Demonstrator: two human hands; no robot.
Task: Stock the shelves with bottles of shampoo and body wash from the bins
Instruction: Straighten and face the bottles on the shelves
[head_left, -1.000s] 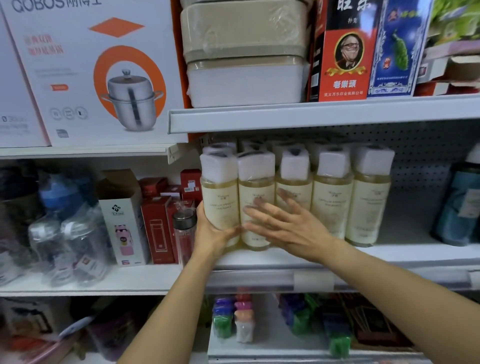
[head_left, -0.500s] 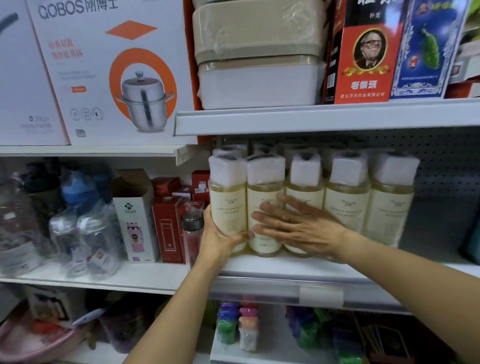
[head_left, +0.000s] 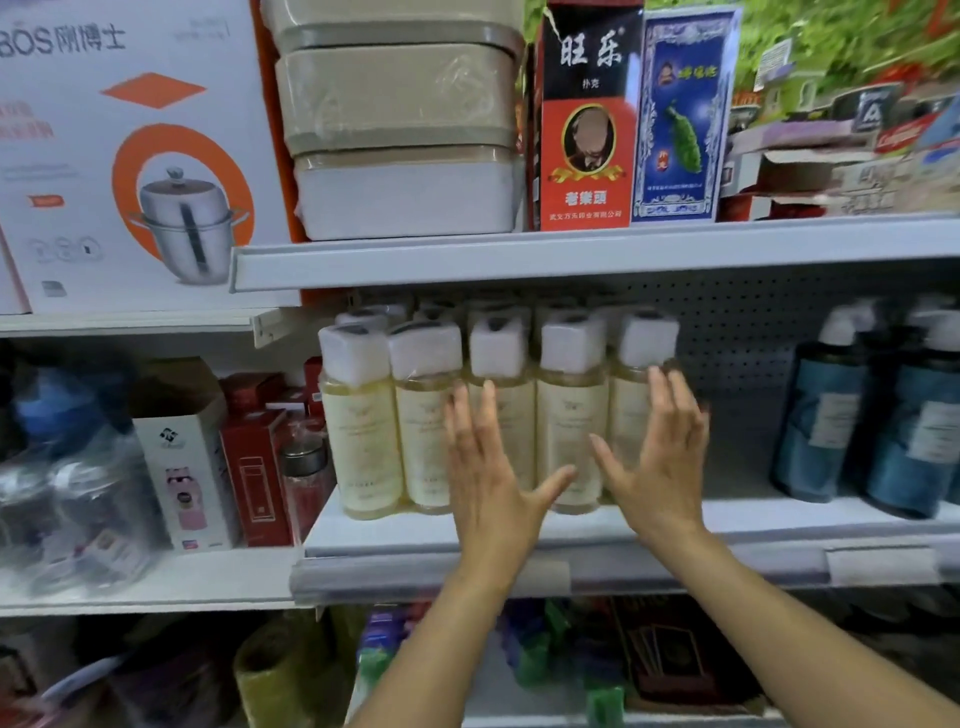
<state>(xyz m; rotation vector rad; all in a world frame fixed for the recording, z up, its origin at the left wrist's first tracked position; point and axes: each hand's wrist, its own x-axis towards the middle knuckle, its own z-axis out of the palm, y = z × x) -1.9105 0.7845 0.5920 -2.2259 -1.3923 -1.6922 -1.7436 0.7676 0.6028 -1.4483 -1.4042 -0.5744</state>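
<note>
Shop shelving with a perforated back panel (head_left: 737, 353) fills the view. On the middle shelf (head_left: 727, 525) stands a block of pale yellow bottles (head_left: 363, 441), upright and touching side to side, each with a white wrapped cap. Five form the front row near the shelf's front edge, and more caps show in rows behind them.

The left hand (head_left: 488, 478) is raised in front of the third bottle of the front row, palm toward the bottles, with its fingers (head_left: 488, 410) straight and spread wide and its thumb pointing right. The right hand (head_left: 660, 467) mirrors it in front of the fifth bottle, with its fingers (head_left: 670, 395) likewise straight and spread and its thumb pointing left. Neither hand grips anything. Whether the fingertips touch the bottles cannot be told.

Dark blue pump bottles (head_left: 821, 415) stand well apart to the right on the same shelf. The upper shelf (head_left: 571, 254) carries stacked beige lidded containers (head_left: 405, 130), a red card box (head_left: 587, 119) and a blue card box (head_left: 680, 114). At the upper left is a steamer pot carton (head_left: 145, 156). On the lower left shelf are red boxes (head_left: 254, 467), a white box (head_left: 182, 457), a glass flask (head_left: 306, 467) and clear plastic bottles (head_left: 78, 493).
</note>
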